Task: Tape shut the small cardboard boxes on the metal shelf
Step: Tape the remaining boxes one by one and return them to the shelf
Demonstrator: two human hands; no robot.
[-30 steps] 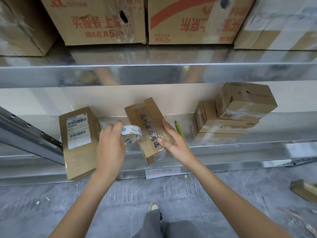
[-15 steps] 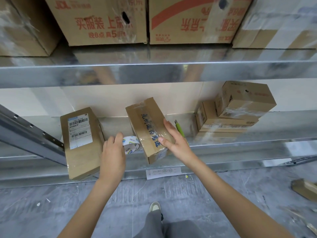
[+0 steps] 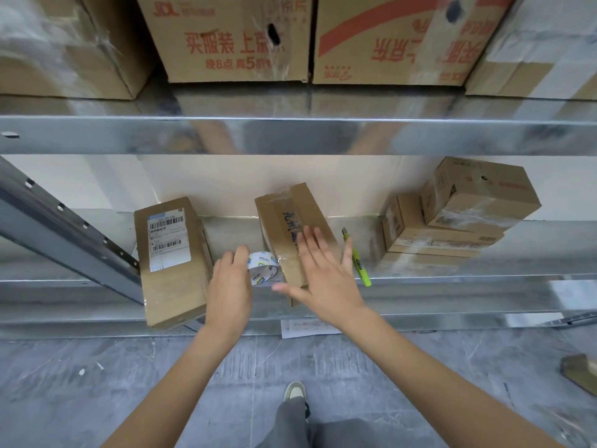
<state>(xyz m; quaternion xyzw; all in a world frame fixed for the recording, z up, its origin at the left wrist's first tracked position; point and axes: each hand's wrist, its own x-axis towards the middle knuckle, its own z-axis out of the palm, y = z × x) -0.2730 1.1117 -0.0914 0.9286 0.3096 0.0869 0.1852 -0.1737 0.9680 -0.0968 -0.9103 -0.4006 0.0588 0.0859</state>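
Head view: four small boxes, one tape roll [image 3: 263, 267], one cutter [image 3: 358, 262] on the shelf [image 3: 452, 287].
Left hand [image 3: 230, 282] grips the roll; right hand [image 3: 323, 273] lies flat, fingers spread, on the middle box [image 3: 292, 221].

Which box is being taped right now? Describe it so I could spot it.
Look at the lower metal shelf. Three groups of small boxes sit there; take the middle box, under the flat right hand. Unlike the left box with its white barcode label, it bears dark handwriting under clear tape.

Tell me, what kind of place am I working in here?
Probably a warehouse or parcel stockroom: galvanised metal shelving, big printed shipping cartons on the upper shelf, and small parcels like the barcode-labelled box below.
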